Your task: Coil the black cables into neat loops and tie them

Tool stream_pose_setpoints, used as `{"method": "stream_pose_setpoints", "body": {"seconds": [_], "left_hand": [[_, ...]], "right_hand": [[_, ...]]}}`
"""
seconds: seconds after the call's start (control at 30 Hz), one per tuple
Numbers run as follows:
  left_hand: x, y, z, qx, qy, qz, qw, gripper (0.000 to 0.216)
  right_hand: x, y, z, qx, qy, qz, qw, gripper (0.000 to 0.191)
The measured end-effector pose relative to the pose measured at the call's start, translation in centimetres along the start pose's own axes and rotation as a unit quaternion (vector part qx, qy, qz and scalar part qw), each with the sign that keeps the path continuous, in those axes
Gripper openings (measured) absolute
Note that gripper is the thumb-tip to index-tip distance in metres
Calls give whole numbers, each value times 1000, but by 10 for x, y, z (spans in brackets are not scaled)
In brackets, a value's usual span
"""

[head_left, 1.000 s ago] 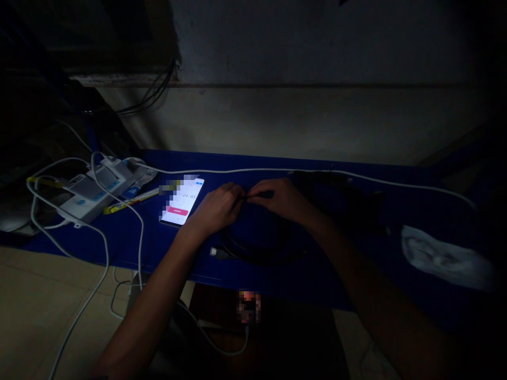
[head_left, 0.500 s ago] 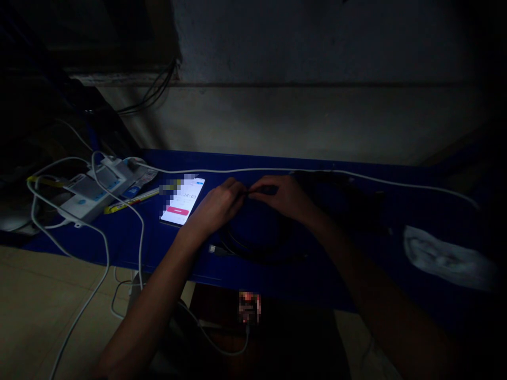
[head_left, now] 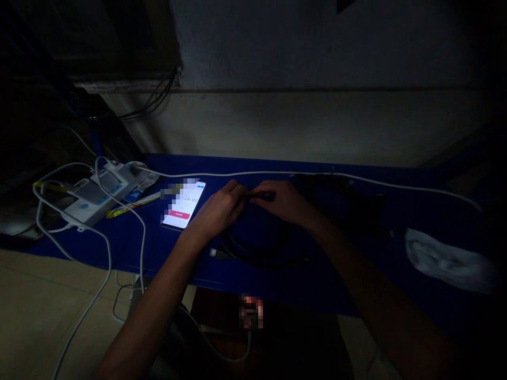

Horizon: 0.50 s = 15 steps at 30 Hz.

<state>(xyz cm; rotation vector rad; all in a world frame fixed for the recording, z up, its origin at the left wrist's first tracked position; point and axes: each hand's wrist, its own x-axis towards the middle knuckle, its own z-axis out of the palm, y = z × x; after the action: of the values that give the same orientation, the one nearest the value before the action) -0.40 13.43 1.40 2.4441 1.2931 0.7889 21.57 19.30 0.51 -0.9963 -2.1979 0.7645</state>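
Observation:
A black cable [head_left: 253,257] lies in a loose coil on the blue table [head_left: 190,264], its metal-tipped plug [head_left: 214,253] pointing left. At the coil's far side, my left hand [head_left: 229,200] is closed, fingers pinched on a dark strand that looks like part of this cable. My right hand [head_left: 279,198] pinches the same dark strand just to the right, thumb and fingertips curled together. The short stretch between both hands is very dark, so its exact shape is hard to make out. Left of my left hand lies a lit phone [head_left: 182,208].
At the left, a white power strip [head_left: 89,203] carries adapters and looping white cords. A yellow-edged packet [head_left: 134,203] lies beside it. One white cord [head_left: 253,173] runs along the table's back. A crumpled pale cloth-like item [head_left: 443,258] is at the right, and dark objects [head_left: 336,195] lie behind my right arm.
Both hands stay close together at nearly the same spot. My right fingers have shifted slightly, and more of the dark strand shows between the hands. The whole view has moved a little.

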Motion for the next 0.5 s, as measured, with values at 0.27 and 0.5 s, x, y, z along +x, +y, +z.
{"method": "stream_pose_setpoints", "body": {"seconds": [0.27, 0.5], "left_hand": [[1, 3, -1, -19, 44, 21, 999, 22], [5, -1, 2, -16, 52, 9, 998, 20]], "right_hand": [[-1, -1, -1, -65, -15, -34, 997, 18], [-2, -7, 1, -162, -24, -40, 986, 19]]}}
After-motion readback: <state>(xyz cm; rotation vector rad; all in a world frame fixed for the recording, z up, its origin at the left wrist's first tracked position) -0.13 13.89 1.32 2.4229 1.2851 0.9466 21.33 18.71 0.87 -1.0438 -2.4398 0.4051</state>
